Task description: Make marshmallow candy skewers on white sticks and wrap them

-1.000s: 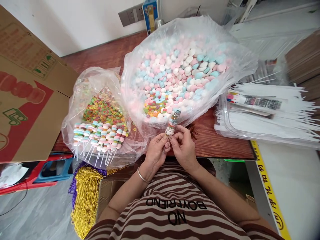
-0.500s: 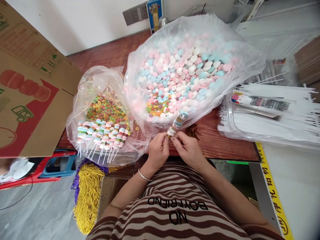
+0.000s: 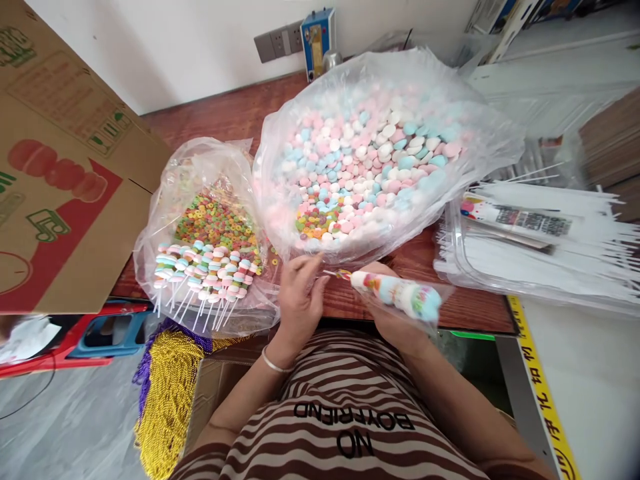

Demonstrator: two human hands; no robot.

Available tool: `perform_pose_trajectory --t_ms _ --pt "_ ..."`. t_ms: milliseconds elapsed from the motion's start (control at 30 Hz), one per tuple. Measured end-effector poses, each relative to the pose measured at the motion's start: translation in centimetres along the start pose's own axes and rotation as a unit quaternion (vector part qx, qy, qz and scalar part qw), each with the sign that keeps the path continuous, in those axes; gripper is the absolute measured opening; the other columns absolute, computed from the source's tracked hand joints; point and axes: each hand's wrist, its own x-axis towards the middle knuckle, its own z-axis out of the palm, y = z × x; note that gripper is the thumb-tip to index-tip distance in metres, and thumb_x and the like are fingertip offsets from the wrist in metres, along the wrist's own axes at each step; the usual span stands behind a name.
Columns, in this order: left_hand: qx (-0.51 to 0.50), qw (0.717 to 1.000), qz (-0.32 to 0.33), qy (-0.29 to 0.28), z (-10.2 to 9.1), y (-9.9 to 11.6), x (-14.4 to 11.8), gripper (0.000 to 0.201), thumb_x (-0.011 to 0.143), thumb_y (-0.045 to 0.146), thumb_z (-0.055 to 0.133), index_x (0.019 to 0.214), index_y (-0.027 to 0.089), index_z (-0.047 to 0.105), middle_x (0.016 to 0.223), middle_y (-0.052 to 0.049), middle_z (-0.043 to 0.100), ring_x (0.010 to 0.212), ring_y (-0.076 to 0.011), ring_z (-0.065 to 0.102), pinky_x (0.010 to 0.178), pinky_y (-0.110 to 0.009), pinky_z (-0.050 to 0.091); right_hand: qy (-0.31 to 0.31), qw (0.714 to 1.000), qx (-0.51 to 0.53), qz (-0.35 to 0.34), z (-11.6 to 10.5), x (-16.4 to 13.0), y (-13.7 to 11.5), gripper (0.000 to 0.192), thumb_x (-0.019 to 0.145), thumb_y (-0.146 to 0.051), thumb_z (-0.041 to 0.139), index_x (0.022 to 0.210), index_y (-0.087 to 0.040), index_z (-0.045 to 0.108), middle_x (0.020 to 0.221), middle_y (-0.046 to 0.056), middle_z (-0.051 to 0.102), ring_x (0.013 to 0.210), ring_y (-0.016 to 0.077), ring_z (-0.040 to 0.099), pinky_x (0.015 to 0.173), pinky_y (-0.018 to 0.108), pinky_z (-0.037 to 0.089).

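A second ago I held the candy skewer (image 3: 397, 295) upright between both hands, wrapper end up toward the big bag; now I have tipped it flat, so it lies across my right hand (image 3: 395, 320) with the bagged candies pointing right and the stick tip pointing left. My right fingers are curled shut around the wrapped part, mostly hidden under it. My left hand (image 3: 299, 300) has come off the wrap: its fingers are loosely bent, thumb and forefinger nearly closed just at the stick's bare tip, and I cannot tell whether they pinch it or only touch it. I judge the sleeve is on and the piece is ready to leave my hands.

Just beyond my fingertips the bulging bag of pink, white and blue marshmallows (image 3: 380, 153) overhangs the edge of the red-brown table (image 3: 230, 113). Left of my left hand sits the smaller bag (image 3: 200, 220) with the finished skewers (image 3: 205, 267), their sticks poking toward me. Right of my right hand lies the clear tray of white sticks (image 3: 540, 247), close to the skewer's far end. The freest room is below my hands, over my lap.
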Motion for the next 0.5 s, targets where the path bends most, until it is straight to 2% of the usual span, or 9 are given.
perform_pose_trajectory --t_ms 67,100,133,200,233,267,300,333,500 --pt "-0.068 0.994 -0.081 0.039 -2.5 1.6 -0.3 0.014 0.086 0.026 0.077 0.101 0.024 0.075 0.080 -0.001 0.068 0.068 -0.0123 0.060 0.069 -0.025 0.053 0.058 0.989 -0.099 -0.089 -1.8 0.9 -0.5 0.010 0.095 -0.032 0.067 0.089 -0.024 0.066 0.078 0.002 0.070 0.069 0.0184 0.065 0.063 0.032 0.054" --pt "-0.145 0.979 -0.142 -0.030 -3.7 2.4 -0.5 0.006 0.089 0.029 0.074 0.092 0.024 0.075 0.065 0.002 0.061 0.053 -0.0093 0.052 0.056 -0.021 0.047 0.087 0.972 -0.166 -0.140 -2.7 1.3 -0.6 0.004 0.093 -0.026 0.069 0.090 -0.024 0.068 0.081 0.003 0.072 0.071 0.0190 0.066 0.065 0.032 0.055" --pt "-0.232 0.937 -0.201 -0.168 -4.7 3.2 -0.8 0.017 0.093 0.037 0.069 0.085 0.023 0.075 0.056 0.003 0.057 0.044 -0.0084 0.046 0.046 -0.021 0.042 0.103 0.949 -0.229 -0.190 -3.5 1.7 -0.8 0.004 0.091 -0.022 0.070 0.092 -0.025 0.069 0.083 0.004 0.074 0.074 0.0197 0.068 0.066 0.033 0.055" --pt "-0.370 0.750 -0.279 -0.472 -5.8 4.2 -1.3 0.040 0.090 0.057 0.066 0.089 0.019 0.079 0.056 -0.003 0.063 0.039 -0.0109 0.048 0.040 -0.024 0.040 0.073 0.902 -0.311 -0.291 -4.6 2.5 -1.2 0.010 0.091 -0.018 0.070 0.096 -0.027 0.072 0.088 0.006 0.078 0.078 0.0213 0.071 0.070 0.035 0.057" --pt "-0.411 0.647 -0.304 -0.565 -5.9 4.5 -1.5 0.049 0.086 0.063 0.068 0.097 0.017 0.080 0.061 -0.006 0.067 0.039 -0.0121 0.051 0.039 -0.025 0.042 0.032 0.885 -0.323 -0.334 -5.0 2.9 -1.5 0.012 0.092 -0.019 0.069 0.099 -0.028 0.073 0.090 0.006 0.079 0.080 0.0217 0.072 0.072 0.036 0.058" --pt "-0.441 0.577 -0.325 -0.606 -5.6 4.5 -1.5 0.058 0.081 0.067 0.071 0.106 0.016 0.079 0.067 -0.008 0.071 0.039 -0.0128 0.054 0.039 -0.025 0.043 -0.014 0.873 -0.319 -0.368 -5.1 3.2 -1.9 0.014 0.093 -0.020 0.067 0.102 -0.029 0.073 0.092 0.005 0.079 0.081 0.0218 0.072 0.074 0.036 0.059" --pt "-0.467 0.550 -0.346 -0.600 -5.0 4.5 -1.5 0.064 0.078 0.069 0.073 0.113 0.016 0.077 0.072 -0.009 0.073 0.040 -0.0124 0.055 0.038 -0.024 0.042 -0.057 0.866 -0.304 -0.392 -5.2 3.4 -2.4 0.016 0.095 -0.022 0.065 0.104 -0.031 0.073 0.093 0.004 0.079 0.082 0.0214 0.073 0.075 0.036 0.060" --pt "-0.487 0.559 -0.368 -0.561 -4.3 4.3 -1.4 0.066 0.078 0.070 0.072 0.117 0.016 0.075 0.077 -0.009 0.074 0.040 -0.0115 0.055 0.037 -0.023 0.041 -0.092 0.864 -0.287 -0.404 -5.0 3.5 -2.9 0.017 0.096 -0.023 0.062 0.107 -0.032 0.073 0.094 0.003 0.079 0.083 0.0208 0.073 0.075 0.036 0.060" --pt "-0.480 0.726 -0.401 -0.286 -2.1 3.6 0.8 0.053 0.092 0.065 0.057 0.106 0.018 0.075 0.081 -0.011 0.074 0.063 -0.0177 0.069 0.057 -0.028 0.055 -0.187 0.865 -0.198 -0.422 -3.0 2.0 -4.9 0.018 0.099 -0.020 0.055 0.106 -0.027 0.070 0.090 0.004 0.078 0.075 0.0182 0.069 0.068 0.033 0.058"
